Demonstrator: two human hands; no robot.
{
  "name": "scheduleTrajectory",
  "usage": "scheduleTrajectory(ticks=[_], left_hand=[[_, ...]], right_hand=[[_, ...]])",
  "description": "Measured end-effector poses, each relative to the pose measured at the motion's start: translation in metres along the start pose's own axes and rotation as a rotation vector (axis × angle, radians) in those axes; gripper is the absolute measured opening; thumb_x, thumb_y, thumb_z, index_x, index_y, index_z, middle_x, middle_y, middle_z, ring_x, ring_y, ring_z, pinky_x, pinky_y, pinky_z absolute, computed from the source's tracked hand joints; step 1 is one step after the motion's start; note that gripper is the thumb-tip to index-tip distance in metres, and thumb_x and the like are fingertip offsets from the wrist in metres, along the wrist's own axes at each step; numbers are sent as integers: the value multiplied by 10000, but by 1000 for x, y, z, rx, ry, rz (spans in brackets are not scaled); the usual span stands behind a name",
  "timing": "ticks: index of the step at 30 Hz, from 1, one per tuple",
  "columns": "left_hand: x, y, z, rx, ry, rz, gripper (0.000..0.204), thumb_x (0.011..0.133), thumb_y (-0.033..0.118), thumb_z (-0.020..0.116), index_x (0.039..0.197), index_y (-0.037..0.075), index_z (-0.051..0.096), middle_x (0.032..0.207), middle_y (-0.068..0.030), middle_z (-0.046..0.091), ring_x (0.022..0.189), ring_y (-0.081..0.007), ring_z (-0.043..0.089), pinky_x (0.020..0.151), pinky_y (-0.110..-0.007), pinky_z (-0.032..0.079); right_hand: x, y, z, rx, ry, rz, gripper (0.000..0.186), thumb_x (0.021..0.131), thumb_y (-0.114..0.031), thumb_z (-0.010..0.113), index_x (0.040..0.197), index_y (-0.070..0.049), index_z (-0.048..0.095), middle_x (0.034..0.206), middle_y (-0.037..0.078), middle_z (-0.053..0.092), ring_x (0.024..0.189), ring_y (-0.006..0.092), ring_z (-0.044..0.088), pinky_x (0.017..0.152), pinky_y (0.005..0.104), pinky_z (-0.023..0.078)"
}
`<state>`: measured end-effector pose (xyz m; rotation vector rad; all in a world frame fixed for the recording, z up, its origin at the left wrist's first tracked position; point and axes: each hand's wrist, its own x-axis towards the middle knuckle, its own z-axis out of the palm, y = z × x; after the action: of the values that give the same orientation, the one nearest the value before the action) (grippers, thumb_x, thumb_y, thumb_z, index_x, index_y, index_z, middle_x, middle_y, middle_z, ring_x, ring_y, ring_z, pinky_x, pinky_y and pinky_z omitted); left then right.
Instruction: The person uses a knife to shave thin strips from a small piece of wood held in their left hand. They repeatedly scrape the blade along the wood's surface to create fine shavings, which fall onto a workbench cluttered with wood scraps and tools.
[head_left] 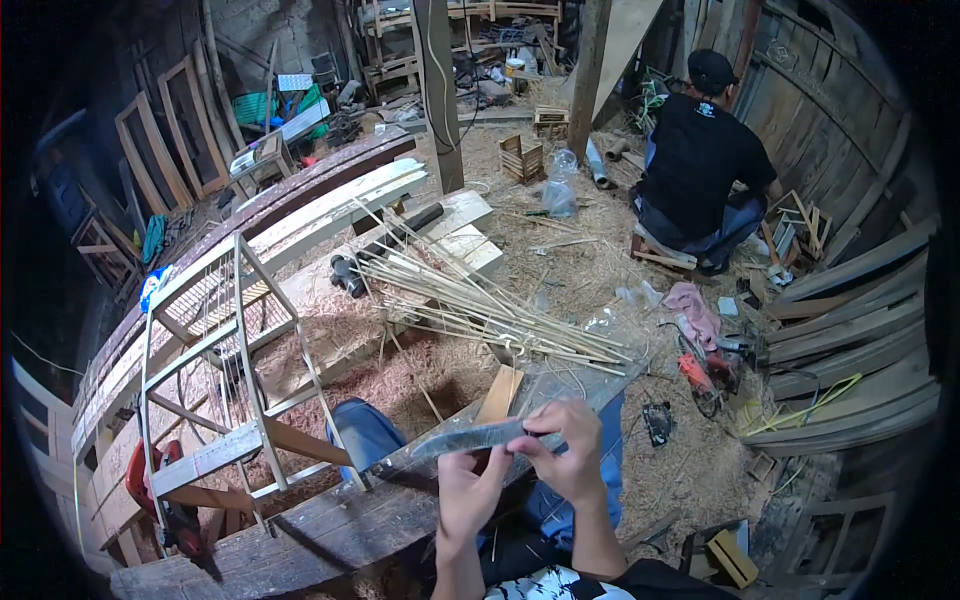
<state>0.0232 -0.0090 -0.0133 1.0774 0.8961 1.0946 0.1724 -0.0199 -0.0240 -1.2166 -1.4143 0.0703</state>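
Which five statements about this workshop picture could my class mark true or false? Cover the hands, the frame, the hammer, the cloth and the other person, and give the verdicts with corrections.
1. Both the left hand and the right hand touch the flat grey piece. True.
2. The hammer is gripped in the right hand. False: the hammer lies apart from both hands, beyond them.
3. An openwork wooden frame stands to the left of the hands. True.
4. The other person faces the camera. False: the person in the black shirt has their back to it.
5. A pink cloth lies to the right of the thin sticks. True.
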Motion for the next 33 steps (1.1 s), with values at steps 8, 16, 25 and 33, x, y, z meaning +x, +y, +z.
scheduleTrajectory(ticks=[8,16,25,33], left_hand=[[10,-15,-4,-1,11,1,128,965,51,616,1003,-67,650,833,-2,644,713,-26,532,614,-194,420],[2,8,-31,95,57,30,124,961,46,600,1033,-43,647,849,22,617,708,-17,500,610,-179,377],[7,9,-35,-68,6,-7,174,1012,109,541,1128,-6,602,792,40,543,617,-5,430,513,-175,341],[4,-9,-27,-85,-89,35,165,972,17,565,1127,-34,589,1023,-51,637,957,-87,580,825,-229,472]], right_hand=[[-6,28,-2,-126,8,66,312,649,-229,878,789,-105,629,790,24,681,753,238,635,684,352,412],[-20,78,-30,-262,288,260,251,811,-250,790,857,-72,619,794,72,637,764,255,605,724,367,451],[-12,18,-4,35,124,278,402,775,-362,830,843,-53,582,826,77,634,752,228,611,692,349,473],[-14,-8,28,-3,-66,38,402,712,-392,846,836,-100,600,765,42,660,677,240,616,642,362,419]])
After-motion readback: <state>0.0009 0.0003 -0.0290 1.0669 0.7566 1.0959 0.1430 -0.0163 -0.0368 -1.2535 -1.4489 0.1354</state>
